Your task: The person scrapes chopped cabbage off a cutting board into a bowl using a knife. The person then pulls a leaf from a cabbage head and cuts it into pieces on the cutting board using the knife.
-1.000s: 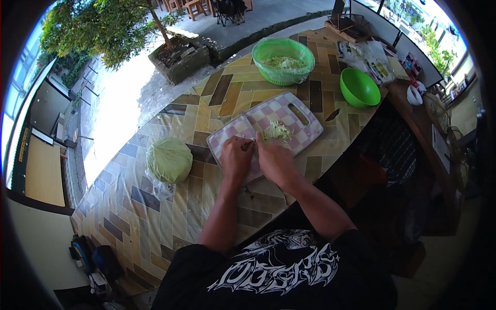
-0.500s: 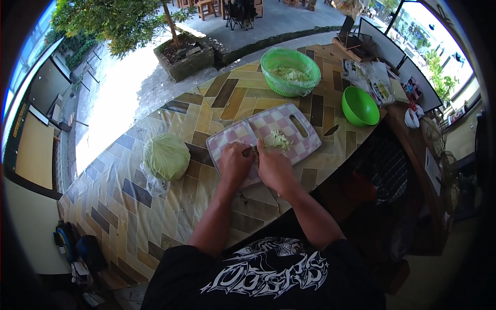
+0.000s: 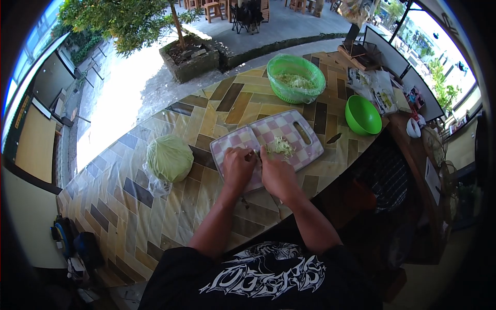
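Observation:
On a pink-and-white checkered cutting board [image 3: 272, 124], my left hand [image 3: 239, 168] is closed, its fingers curled over something too small to make out. Against it, my right hand [image 3: 279, 176] is wrapped round a knife, whose thin blade [image 3: 253, 135] points away from me across the board. Shredded cabbage [image 3: 281, 148] lies in a small pile right of the blade. A whole pale green cabbage [image 3: 169, 158] sits on clear plastic to the left of the board. Beyond the board stands a green basket [image 3: 291, 94] lined with plastic, with shredded cabbage inside.
A bright green bowl [image 3: 362, 115] stands at the table's right side, near plastic packets [image 3: 380, 93]. The tiled table [image 3: 155, 217] has a curved near edge. A small white bowl [image 3: 413, 128] is on the wooden counter at right. Past the table is a stone planter [image 3: 190, 59].
The camera view has shifted, so the table and its objects appear lower. Both hands stay together at the board, with only slight movement.

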A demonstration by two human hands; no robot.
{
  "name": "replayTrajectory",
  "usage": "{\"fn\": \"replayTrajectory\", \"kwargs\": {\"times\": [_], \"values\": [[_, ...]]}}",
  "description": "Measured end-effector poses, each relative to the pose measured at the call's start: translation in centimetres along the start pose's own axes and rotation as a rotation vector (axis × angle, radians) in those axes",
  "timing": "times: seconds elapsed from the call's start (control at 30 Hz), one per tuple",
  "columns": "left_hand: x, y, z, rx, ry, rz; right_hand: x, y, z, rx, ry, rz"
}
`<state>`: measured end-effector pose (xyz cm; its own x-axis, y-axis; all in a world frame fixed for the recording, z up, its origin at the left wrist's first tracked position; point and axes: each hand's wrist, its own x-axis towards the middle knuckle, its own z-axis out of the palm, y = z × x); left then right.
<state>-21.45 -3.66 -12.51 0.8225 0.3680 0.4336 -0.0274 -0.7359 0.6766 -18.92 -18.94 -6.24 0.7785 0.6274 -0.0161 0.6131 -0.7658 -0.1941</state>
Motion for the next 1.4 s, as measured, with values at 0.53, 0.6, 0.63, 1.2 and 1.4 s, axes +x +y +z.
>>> {"fn": "replayTrajectory", "kwargs": {"times": [0.53, 0.6, 0.63, 1.2, 1.4], "values": [[-0.2, -1.0, 0.3, -0.001, -0.039, 0.006, -0.9, -0.2, 0.1, 0.023, -0.051, 0.022], [-0.1, -1.1, 0.5, -0.040, -0.062, -0.065, -1.7, -0.8, 0.6, 0.015, -0.050, 0.039], [0.0, -1.0, 0.4, -0.044, -0.066, -0.077, -1.8, -1.2, 1.2, 0.025, -0.046, 0.057], [0.2, -0.8, 0.4, -0.021, -0.059, -0.026, -2.8, -1.9, 2.2, -0.001, 0.038, 0.023], [0.2, -0.5, 0.2, 0.019, -0.031, 0.013, 1.1, 1.0, 1.8, 0.090, 0.046, 0.062]]}}
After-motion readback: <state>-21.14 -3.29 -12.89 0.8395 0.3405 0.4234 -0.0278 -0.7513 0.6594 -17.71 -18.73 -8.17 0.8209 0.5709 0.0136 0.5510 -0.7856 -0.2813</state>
